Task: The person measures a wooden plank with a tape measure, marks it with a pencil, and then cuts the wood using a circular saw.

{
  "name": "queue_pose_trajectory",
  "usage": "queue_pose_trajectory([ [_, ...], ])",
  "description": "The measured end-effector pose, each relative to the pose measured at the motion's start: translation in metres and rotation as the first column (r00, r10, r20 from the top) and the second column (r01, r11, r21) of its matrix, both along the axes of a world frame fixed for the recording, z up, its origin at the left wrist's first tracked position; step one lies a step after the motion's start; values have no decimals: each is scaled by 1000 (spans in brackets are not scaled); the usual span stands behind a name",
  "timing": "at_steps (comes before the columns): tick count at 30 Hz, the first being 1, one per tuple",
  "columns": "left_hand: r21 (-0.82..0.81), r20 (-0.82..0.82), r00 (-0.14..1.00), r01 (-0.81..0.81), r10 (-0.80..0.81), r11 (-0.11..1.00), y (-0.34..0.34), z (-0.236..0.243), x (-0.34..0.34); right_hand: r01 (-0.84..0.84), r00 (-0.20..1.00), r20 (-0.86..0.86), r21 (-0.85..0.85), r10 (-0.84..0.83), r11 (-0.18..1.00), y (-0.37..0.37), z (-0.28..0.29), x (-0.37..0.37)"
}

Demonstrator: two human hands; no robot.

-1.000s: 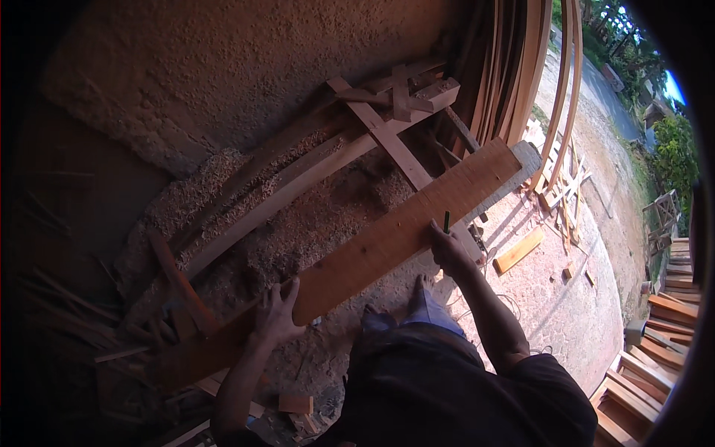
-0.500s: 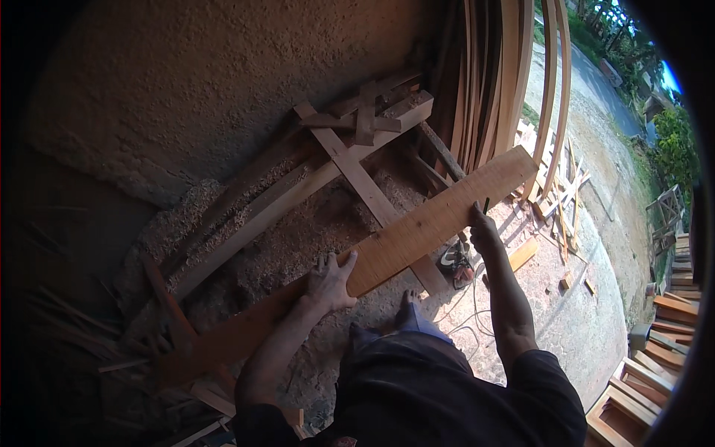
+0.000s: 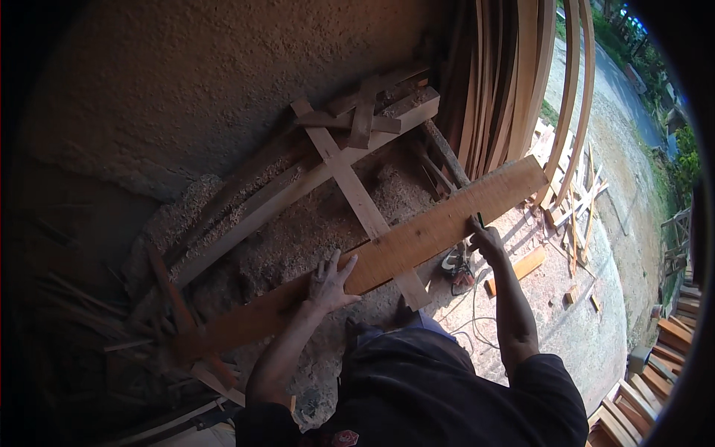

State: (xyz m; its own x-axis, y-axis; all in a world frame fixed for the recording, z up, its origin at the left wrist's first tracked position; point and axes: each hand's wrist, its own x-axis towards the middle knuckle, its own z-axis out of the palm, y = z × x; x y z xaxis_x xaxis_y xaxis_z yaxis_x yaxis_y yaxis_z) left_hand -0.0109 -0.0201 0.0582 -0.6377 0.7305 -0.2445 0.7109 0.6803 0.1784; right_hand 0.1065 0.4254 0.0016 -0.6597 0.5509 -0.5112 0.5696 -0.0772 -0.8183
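A long wooden board (image 3: 439, 223) lies slantwise in front of me, from the dark lower left to the sunlit right. My left hand (image 3: 328, 284) grips its middle, fingers reaching the far edge and the thumb at the near edge. At the board's near edge on the right, my right hand (image 3: 485, 242) is closed round a slim dark pencil-like stick (image 3: 480, 220), whose tip sticks up past the fingers. Under the board runs a pale crosspiece (image 3: 350, 182), which shows on both sides of it.
Beyond lies a thick beam (image 3: 298, 186) strewn with wood shavings, against a rough wall (image 3: 223, 82). Tall planks (image 3: 514, 89) lean at the back right. A power tool (image 3: 460, 277) with a cord sits on the ground near my right forearm. Offcuts (image 3: 521, 268) lie around.
The board now appears slightly farther right and lower in view, along with its surroundings. Both hands keep their hold, and the right hand stays by the near edge.
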Motion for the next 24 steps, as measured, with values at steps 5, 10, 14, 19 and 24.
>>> queue_pose_trajectory([
  [5, 250, 29, 985, -174, 172, 952, -7, -7, -1, -215, 976, -17, 57, 216, 975, -13, 11, -29],
  [10, 451, 61, 931, -347, 359, 822, -47, -44, 24, -308, 937, -190, -52, 294, 950, -73, 70, -148],
  [14, 438, -78, 792, -519, 606, 734, -73, -31, 29, -334, 933, -226, -266, 278, 904, -73, 23, -249],
  [19, 564, -139, 613, -596, 777, 571, -100, -44, 45, -437, 875, -410, -442, 257, 783, -73, -49, -358],
  [24, 616, -138, 607, -566, 782, 548, -101, -56, 41, -218, 966, -243, -566, 92, 795, -82, -88, -423],
])
